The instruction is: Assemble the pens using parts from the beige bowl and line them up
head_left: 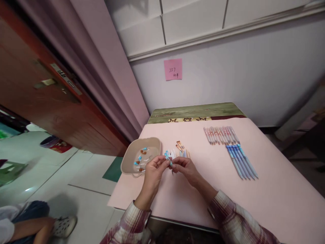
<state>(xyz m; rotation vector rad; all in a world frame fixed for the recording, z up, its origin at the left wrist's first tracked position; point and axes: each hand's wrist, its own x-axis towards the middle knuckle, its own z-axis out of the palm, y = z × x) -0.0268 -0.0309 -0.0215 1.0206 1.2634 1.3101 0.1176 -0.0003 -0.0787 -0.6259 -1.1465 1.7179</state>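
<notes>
Between the fingertips of both hands is a light blue pen (168, 159), held at a slant, its pointed tip showing just below. My left hand (156, 166) pinches its upper part and my right hand (186, 168) grips it from the other side. The fingers hide much of the pen. Just beyond my hands lie white and blue pen parts (173, 153) and several brown-and-orange pen pieces (180, 146). Left of my left hand, a beige basket (125, 166) contains small blue and brown pieces (139, 159) and white sticks.
A row of clear-barrelled pens (220, 135) lies at the right rear of the pink-covered table (203, 203). Several blue pens (241, 162) lie side by side in front of them. A pink note (173, 69) is on the wall. Someone's leg and clog (64, 226) show at lower left.
</notes>
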